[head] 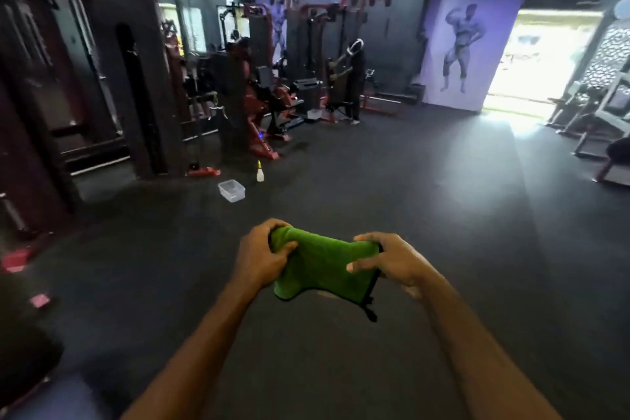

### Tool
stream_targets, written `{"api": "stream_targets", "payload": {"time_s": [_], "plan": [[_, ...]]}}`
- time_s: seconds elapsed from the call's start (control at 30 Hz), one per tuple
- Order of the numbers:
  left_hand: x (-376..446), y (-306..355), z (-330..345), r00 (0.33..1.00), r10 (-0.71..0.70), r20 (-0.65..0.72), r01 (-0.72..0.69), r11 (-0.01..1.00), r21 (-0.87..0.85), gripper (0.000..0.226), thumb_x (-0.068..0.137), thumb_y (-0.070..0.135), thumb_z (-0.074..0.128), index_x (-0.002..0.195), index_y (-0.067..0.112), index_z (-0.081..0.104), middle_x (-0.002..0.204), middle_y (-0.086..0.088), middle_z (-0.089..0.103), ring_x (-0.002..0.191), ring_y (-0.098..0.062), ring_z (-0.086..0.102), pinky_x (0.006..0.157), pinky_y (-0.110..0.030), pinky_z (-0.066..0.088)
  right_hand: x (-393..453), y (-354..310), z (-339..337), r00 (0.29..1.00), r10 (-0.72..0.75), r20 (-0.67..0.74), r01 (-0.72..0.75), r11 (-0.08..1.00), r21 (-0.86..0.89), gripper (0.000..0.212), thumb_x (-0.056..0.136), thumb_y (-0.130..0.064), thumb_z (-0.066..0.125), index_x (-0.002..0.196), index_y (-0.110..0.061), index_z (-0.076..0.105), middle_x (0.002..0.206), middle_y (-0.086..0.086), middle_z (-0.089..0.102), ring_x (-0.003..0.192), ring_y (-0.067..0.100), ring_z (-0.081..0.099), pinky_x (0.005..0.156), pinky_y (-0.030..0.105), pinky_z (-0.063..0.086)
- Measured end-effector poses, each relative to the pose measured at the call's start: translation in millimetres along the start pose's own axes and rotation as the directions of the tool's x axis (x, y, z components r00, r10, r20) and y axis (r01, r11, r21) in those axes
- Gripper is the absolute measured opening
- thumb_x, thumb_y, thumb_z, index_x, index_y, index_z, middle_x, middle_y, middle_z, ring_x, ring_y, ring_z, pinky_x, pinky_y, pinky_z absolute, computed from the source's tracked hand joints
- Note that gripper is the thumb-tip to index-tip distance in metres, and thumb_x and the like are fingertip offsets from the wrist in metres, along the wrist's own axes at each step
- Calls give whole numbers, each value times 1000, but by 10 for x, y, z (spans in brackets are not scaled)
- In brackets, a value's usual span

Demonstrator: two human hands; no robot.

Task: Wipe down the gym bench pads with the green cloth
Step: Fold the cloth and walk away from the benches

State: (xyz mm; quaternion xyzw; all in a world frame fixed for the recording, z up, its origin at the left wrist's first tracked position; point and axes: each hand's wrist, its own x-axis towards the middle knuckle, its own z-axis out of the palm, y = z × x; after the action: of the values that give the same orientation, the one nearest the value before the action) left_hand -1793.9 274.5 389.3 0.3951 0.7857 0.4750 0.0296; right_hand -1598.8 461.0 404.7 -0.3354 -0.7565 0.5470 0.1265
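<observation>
I see the green cloth [324,266] held up in the air in front of me, stretched between both hands, well above the floor and touching nothing else. It is folded over, with a dark stitched edge along its lower right side and a small dark tag hanging from the bottom corner. My left hand [262,257] is closed around the cloth's left end, fingers curled over the top and thumb pressed into the fabric. My right hand [388,261] grips the right end, thumb laid flat across the front of the cloth and fingers wrapped behind it. Both forearms reach out from the bottom of the view. Below the cloth is a dark rubber floor [426,187], bare around my hands. Farther out on the floor, to the left, a clear plastic tub [231,190] sits just beside a small pale bottle [260,172] with a yellow tip. Behind them stand red and black weight machines [262,95] along the left wall. Another person [354,78] in dark clothes stands at a far machine. A pillar [474,41] carries a bodybuilder mural, and a bright doorway [538,61] glows at the right.
</observation>
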Motion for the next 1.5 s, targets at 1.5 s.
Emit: {"api": "stream_targets", "payload": {"time_s": [1.5], "plan": [[10603,-3804,1459,751,-493,-439,154,778,-609,30,76,10,91,98,4,71,92,-12,78,87,-24,76,78,-43,65,12152,-2379,802,967,-235,-97,242,968,66,26,79,-47,81,81,-22,73,77,-8,73,76,11,70,72,34,60]]}}
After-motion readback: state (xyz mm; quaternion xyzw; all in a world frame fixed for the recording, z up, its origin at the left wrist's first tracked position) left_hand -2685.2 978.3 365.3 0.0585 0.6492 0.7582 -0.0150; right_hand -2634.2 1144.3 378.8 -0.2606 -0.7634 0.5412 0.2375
